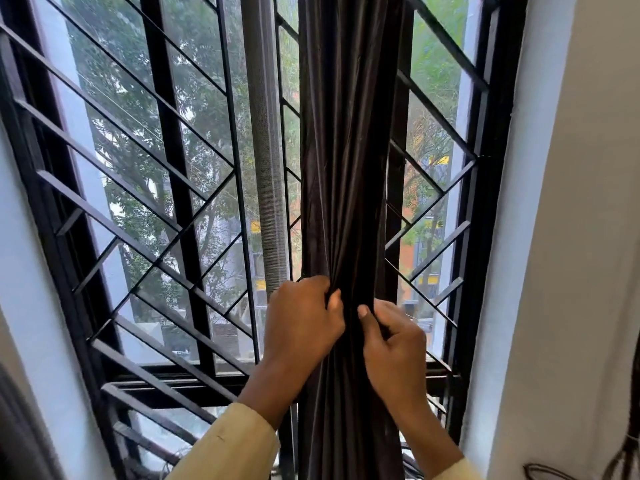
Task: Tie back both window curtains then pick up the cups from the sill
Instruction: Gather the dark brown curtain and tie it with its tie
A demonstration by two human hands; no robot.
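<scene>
A dark brown curtain (346, 150) hangs gathered into a narrow bunch in front of the window, right of centre. My left hand (301, 320) grips its left side at about sill-to-waist height. My right hand (394, 344) grips its right side, thumb pressed into the folds. The two hands squeeze the fabric together between them. A grey mesh curtain or rolled screen (266, 150) hangs just left of the dark one. No cups or sill surface are in view.
A black metal window grille (145, 209) with diagonal bars fills the opening, trees and buildings beyond. White wall (571, 237) flanks the right side, with dark cables (623, 455) at the lower right. Another wall edge is at the far left.
</scene>
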